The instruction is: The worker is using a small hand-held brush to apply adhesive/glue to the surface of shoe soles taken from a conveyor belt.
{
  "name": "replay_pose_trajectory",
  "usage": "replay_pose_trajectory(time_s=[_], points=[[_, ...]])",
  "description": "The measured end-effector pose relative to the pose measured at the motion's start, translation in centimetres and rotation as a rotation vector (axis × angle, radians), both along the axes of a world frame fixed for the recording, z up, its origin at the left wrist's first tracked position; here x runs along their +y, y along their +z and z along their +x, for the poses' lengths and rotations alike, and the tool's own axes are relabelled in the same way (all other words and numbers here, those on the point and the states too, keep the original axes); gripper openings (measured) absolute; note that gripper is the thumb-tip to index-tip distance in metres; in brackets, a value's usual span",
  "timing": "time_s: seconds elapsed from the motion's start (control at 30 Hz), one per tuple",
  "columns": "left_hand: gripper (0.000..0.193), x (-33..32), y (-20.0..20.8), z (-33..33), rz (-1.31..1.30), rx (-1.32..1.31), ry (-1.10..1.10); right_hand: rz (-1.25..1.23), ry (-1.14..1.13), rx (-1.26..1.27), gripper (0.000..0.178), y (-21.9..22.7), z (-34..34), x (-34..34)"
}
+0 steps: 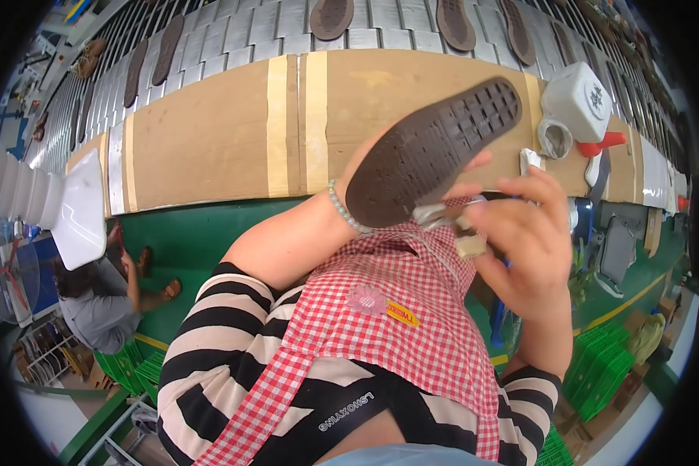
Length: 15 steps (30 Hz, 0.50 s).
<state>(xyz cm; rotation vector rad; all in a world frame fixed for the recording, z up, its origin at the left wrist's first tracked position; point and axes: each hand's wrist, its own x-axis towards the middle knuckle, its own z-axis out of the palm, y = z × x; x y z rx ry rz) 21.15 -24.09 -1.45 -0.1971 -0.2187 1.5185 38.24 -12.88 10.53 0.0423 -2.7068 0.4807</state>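
A dark brown shoe sole, its gridded, textured face turned up, is held at a slant above the cardboard by my left hand. The sole covers most of that hand; some fingertips show past its right edge. Just right of the sole's heel-side edge, my right hand is closed, its fingers bent around a small tool with a pale blocky end and a whitish-grey tip. Its exact kind is hard to make out. The tip is close to the sole's edge; whether they touch, I cannot tell.
Cardboard with tape strips covers the bench. Beyond it, a metal slat conveyor carries several soles. At the right stand a white container and a red nozzle. A seated person is at the left.
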Motion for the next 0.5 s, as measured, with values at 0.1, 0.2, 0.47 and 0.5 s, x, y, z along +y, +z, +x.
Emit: replay_pose_trajectory(time_s=[0.1, 0.2, 0.47, 0.5], points=[[0.053, 0.4, -0.4, 0.1, -0.021, 0.2, 0.207, -0.355, -0.262, 0.091, 0.045, -1.6, 0.5, -1.0], [0.051, 0.8, 0.5, 0.3, -0.038, 0.375, 0.261, -0.701, -0.25, 0.021, 0.042, -3.3, 0.2, -2.4], [0.055, 0.3, 2.4, 0.6, -0.07, 0.42, 0.258, -0.52, -0.355, 0.131, 0.039, -3.8, 0.2, -1.3], [0.057, 0.3, 2.6, 0.6, -0.113, 0.478, 0.226, -0.561, -0.281, 0.168, 0.038, -3.9, 0.2, -1.4]])
